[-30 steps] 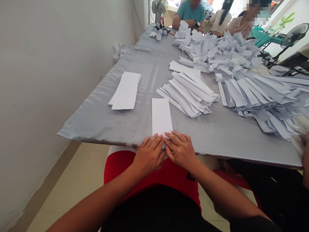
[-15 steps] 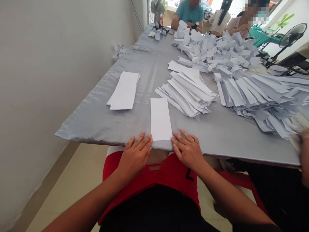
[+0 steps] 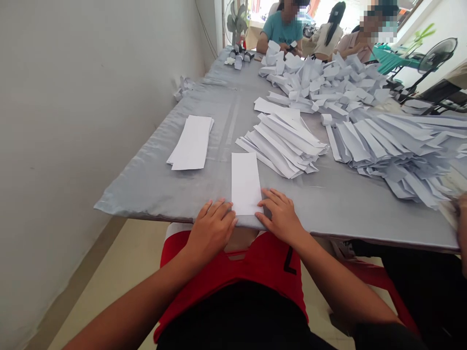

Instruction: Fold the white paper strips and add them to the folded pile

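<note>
A white rectangular paper sheet [image 3: 245, 182] lies flat near the table's front edge, its long side pointing away from me. At its lower left corner, my left hand [image 3: 215, 223] rests with fingers stretched out, the fingertips touching the sheet's edge. My right hand [image 3: 279, 214] lies on the opposite side, fingers apart, with the thumb by the lower right corner. Further left is a neat stack of white paper sheets [image 3: 191, 143]. Just beyond the sheet on the right, a loose pile of folded paper strips [image 3: 286, 146] is fanned out.
The table [image 3: 146, 187] has a grey cloth cover and runs along a wall at left. A big heap of crumpled folded papers [image 3: 321, 80] and more strips [image 3: 394, 146] fill the right side. Another person's hand [image 3: 462, 228] is at the right edge; people sit at the far end.
My right fingers have slid slightly up along the sheet's right edge, and my left fingers have curled a little. The whole view has shifted slightly.
</note>
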A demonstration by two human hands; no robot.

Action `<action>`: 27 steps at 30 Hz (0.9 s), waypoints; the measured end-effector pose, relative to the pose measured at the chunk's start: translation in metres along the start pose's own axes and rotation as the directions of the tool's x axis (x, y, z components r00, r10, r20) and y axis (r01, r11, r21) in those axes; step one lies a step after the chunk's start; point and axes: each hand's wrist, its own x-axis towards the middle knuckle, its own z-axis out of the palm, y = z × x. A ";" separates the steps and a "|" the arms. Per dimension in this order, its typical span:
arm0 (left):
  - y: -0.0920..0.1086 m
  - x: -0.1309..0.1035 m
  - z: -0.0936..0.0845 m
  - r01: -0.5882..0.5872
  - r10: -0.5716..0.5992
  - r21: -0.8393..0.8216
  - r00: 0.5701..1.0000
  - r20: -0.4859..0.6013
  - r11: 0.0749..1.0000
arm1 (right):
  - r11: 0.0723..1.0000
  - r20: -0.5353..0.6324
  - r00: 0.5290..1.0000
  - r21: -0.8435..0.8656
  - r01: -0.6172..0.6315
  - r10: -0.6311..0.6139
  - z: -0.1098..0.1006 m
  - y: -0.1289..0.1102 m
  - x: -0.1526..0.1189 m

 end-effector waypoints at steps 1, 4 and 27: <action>0.002 0.001 -0.001 0.000 0.000 -0.003 1.000 -0.025 1.000 | 0.999 0.004 1.000 0.038 0.007 -0.008 -0.002 -0.004 0.000; 0.009 0.003 -0.005 -0.070 0.069 -0.011 0.994 -0.088 0.997 | 0.985 0.014 0.997 0.158 0.069 -0.072 -0.008 -0.020 -0.003; -0.014 0.005 -0.006 -0.231 0.224 -0.011 0.953 -0.201 0.973 | 0.940 -0.130 0.940 -0.180 0.290 -0.315 -0.023 0.001 -0.014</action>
